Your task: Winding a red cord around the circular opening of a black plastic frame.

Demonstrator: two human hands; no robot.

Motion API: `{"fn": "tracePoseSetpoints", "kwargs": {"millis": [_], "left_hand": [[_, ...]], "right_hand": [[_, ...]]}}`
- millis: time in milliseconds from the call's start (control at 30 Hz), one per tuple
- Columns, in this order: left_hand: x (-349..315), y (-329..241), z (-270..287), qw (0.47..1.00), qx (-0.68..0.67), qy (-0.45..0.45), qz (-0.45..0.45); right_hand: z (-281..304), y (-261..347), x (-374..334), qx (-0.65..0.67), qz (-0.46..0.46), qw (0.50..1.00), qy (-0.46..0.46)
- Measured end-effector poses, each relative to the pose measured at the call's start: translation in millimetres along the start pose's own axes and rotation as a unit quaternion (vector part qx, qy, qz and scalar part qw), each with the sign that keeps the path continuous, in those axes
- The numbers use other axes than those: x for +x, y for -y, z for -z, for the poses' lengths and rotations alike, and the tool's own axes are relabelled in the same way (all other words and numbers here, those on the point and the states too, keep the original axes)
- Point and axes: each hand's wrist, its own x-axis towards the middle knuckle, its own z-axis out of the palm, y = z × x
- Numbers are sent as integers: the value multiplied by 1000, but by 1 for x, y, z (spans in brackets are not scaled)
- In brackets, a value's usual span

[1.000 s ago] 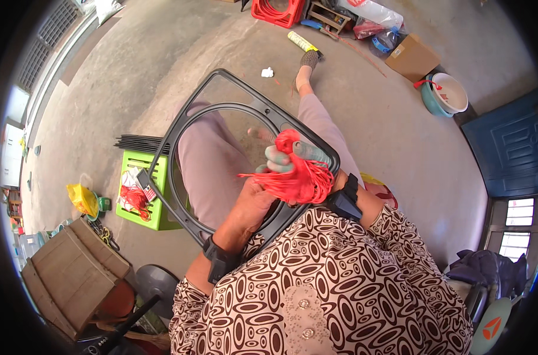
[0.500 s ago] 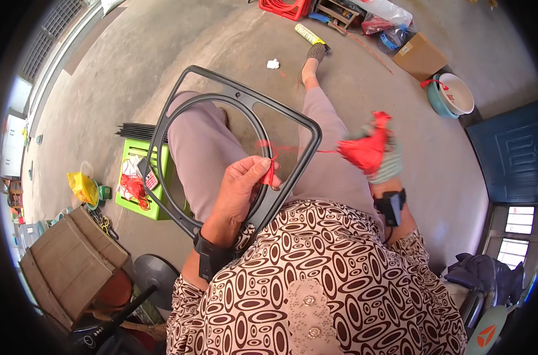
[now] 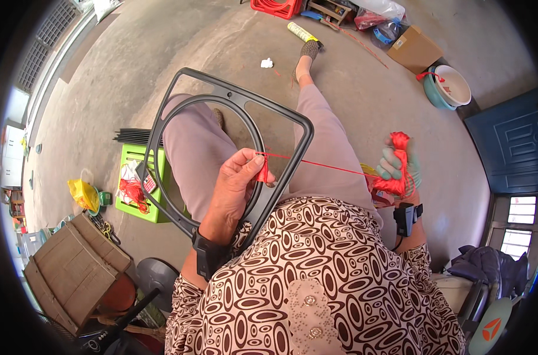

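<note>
A flat black frame, square outside with a round ring inside, rests tilted over my lap. My left hand is closed on the ring's right side, thumb and fingers pinching a short red cord wrapping there. From that spot a taut red cord runs right, across the frame's outer bar. My right hand, in a pale green glove, is closed round a thick bundle of red cord beside my right thigh.
Left of my leg stands a bright green stool bearing loose red cord; thin black rods lie behind it. A wooden crate is at the lower left. Basins and a cardboard box sit at the far right.
My right hand has moved right and slightly down with the red bundle, and the cord between the hands now shows straight and taut. My left hand and the frame have shifted slightly left.
</note>
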Motion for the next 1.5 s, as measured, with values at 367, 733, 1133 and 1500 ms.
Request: {"fn": "tracePoseSetpoints", "kwargs": {"millis": [367, 733, 1133, 1500], "left_hand": [[0, -2, -7, 999, -17, -11, 36], [6, 9, -12, 987, -31, 69, 144], [5, 18, -16, 999, 4, 47, -9], [0, 8, -9, 999, 7, 15, 46]], "right_hand": [[37, -16, 48, -289, -32, 928, -232], [-69, -118, 126, -279, -49, 959, -16], [-105, -130, 113, 136, -261, 903, 314], [-4, -98, 100, -27, -91, 993, -70]]}}
